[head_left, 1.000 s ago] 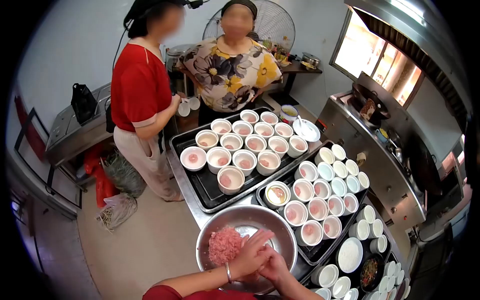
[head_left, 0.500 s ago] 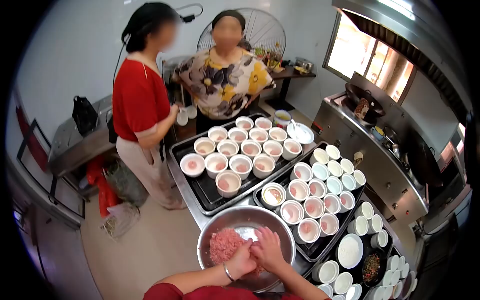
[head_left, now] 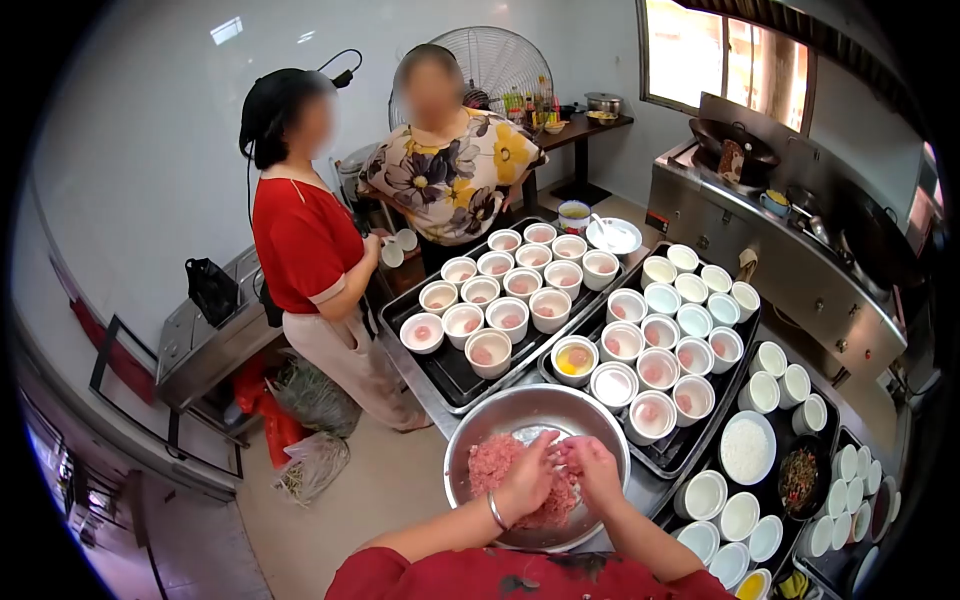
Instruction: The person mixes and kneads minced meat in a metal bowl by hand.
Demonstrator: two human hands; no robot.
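Observation:
Raw pink minced meat (head_left: 493, 462) lies in a large steel bowl (head_left: 462, 425) in front of me. Over the bowl, my left hand (head_left: 530, 480), with a bracelet at the wrist, has its fingers curled towards my right hand (head_left: 592, 470). The right fingers are bent, with the fingertips close to the left ones. Whatever is between them is too small to make out. Beyond the bowl, a black tray (head_left: 405, 368) carries white cups with pink meat in them. Next to it, a second tray (head_left: 665, 462) holds more such cups, one with yellow egg (head_left: 574, 360).
Two people stand beyond the table, one in a red top (head_left: 305, 240), the other in a flowered top (head_left: 445, 180). A stove (head_left: 750, 230) lines the right side. More cups surround a white bowl (head_left: 748, 447) and a dark dish of chopped food (head_left: 799, 478).
The view has shifted, so the bowl appears further right. My hands have turned from pressed or overlapping palms to curled fingers meeting over the bowl.

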